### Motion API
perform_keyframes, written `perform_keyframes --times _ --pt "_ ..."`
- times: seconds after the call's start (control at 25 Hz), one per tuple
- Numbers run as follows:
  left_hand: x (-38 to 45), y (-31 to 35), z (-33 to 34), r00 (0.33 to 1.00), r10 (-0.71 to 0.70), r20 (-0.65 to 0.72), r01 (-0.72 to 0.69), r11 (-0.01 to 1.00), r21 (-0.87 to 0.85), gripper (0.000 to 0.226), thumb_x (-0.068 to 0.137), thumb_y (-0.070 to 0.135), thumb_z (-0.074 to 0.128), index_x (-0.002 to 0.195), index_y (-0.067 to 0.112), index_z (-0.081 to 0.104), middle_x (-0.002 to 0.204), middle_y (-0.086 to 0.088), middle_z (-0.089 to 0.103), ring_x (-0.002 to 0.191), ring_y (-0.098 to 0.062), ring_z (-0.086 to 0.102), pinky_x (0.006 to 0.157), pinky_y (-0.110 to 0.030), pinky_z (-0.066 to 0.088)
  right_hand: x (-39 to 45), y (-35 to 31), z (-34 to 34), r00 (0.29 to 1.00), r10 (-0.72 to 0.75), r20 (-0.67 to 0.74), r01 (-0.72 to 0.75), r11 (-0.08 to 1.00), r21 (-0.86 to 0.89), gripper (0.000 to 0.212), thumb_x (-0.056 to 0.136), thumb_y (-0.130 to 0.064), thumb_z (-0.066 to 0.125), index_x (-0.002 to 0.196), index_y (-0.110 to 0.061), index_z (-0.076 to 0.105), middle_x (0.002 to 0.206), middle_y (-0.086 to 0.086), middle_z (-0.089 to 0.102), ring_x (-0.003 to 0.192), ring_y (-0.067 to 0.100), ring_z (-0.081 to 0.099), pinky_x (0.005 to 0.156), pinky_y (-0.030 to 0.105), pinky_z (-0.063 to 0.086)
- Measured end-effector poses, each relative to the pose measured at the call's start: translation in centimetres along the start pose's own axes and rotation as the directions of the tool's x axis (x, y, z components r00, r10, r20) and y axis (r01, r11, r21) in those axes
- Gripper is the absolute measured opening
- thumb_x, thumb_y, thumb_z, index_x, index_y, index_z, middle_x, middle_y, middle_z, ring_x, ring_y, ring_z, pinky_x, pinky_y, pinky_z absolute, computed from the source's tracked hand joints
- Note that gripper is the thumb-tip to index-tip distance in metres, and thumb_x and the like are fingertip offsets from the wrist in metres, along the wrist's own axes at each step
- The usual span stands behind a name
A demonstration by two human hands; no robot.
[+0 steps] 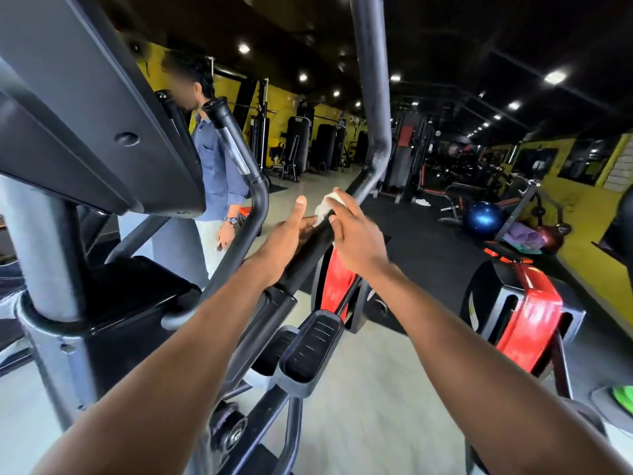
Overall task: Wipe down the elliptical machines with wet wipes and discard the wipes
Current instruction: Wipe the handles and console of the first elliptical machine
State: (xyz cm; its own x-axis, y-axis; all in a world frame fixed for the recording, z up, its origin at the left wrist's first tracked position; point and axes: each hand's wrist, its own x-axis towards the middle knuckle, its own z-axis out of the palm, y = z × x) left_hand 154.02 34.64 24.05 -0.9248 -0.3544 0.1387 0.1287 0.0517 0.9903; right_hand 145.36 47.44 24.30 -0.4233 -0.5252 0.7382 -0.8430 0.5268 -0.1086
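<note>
You are in a gym: beyond your grip stand black weight machines (pixel 297 145) along yellow walls (pixel 579 214), a blue exercise ball (pixel 483 219) to its right, and what looks like benches (pixel 462 197) farther back.

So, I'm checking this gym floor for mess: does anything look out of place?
A white cloth lies loose on the dark floor mat beyond the machines, away from any rack. The right hand presses the wipe on the handlebar.

2 hands (pixel 286 240), 1 wet wipe (pixel 323 207). 2 foot pedals (pixel 310 351). 1 blue exercise ball (pixel 483 219), 1 bystander (pixel 215 176).
</note>
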Motion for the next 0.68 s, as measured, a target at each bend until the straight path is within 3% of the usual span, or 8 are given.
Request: perform_keyframes --times 0.12,0.24,0.36,0.48,0.56,0.68 --pt "-0.3 -0.4 -0.3 0.974 0.042 -0.221 -0.045 0.999 -0.009 0.055 0.095 0.062 0.038 0.100 0.019 0.071 0.095 0.001 0.071 0.087 -0.013 0.065 0.077 -0.028 0.050 -2.8 -2.5 2.4 0.997 -0.047 -0.060 0.052 0.996 0.078 0.044 0.097 -0.026 0.030 0.133 -0.014 0.052 0.149 -0.005 0.037 0.093 0.026 0.067 0.077 0.034 0.058" --pt "0.1 -1.4 -0.8 0.923 0.058 -0.380 -0.085 0.995 -0.053 0.040 0.094 0.046 0.056 0.088 0.008 0.067 0.082 -0.005 0.067 0.076 -0.019 0.063 0.082 -0.036 0.053 -5.8 -3.1 3.2 0.977 -0.208 0.039 0.206 0.977 0.053 0.045 0.097 -0.028 0.031 0.135 -0.015 0.050 0.146 -0.002 0.042 0.077 0.027 0.068 0.064 0.035 0.060" --pt "0.3 -1.8 -1.0 0.925 0.043 -0.378 -0.050 0.999 -0.009 0.033 0.095 0.041 0.056 0.084 0.012 0.067 0.084 -0.004 0.067 0.075 -0.018 0.060 0.079 -0.034 0.051 -4.0 -1.7 1.5 0.956 -0.287 0.059 0.291 0.954 -0.076 0.043 0.096 -0.024 0.032 0.129 -0.021 0.058 0.139 -0.003 0.051 0.073 0.021 0.068 0.052 0.024 0.053" --pt "-0.2 -1.6 -1.4 0.937 0.025 -0.348 -0.040 0.998 -0.037 0.034 0.096 0.042 0.054 0.089 0.012 0.067 0.075 -0.002 0.061 0.057 -0.012 0.049 0.055 -0.021 0.043 -0.9 -1.0 0.7 0.998 -0.046 -0.046 0.041 0.993 -0.109 0.037 0.098 -0.016 0.038 0.128 -0.015 0.059 0.141 -0.002 0.051 0.091 0.026 0.066 0.064 0.029 0.053" --pt "-0.4 -1.8 -2.1 0.940 0.017 -0.341 -0.027 0.999 -0.024 0.036 0.095 0.044 0.054 0.091 0.012 0.067 0.073 0.000 0.059 0.057 -0.011 0.047 0.055 -0.020 0.041 -1.5 -2.4 1.7 0.996 0.014 -0.089 -0.020 0.997 -0.073 0.032 0.097 -0.012 0.046 0.126 -0.010 0.059 0.139 0.000 0.050 0.083 0.028 0.066 0.064 0.030 0.052" --pt "-0.8 -2.3 -2.8 0.947 -0.002 -0.320 -0.002 1.000 -0.012 0.035 0.097 0.043 0.052 0.094 0.011 0.067 0.075 0.000 0.062 0.064 -0.014 0.053 0.058 -0.023 0.044 -5.9 -4.0 3.7 0.978 -0.209 -0.025 0.209 0.978 -0.016 0.035 0.094 -0.015 0.044 0.125 -0.012 0.059 0.135 0.001 0.052 0.072 0.025 0.066 0.060 0.031 0.057"
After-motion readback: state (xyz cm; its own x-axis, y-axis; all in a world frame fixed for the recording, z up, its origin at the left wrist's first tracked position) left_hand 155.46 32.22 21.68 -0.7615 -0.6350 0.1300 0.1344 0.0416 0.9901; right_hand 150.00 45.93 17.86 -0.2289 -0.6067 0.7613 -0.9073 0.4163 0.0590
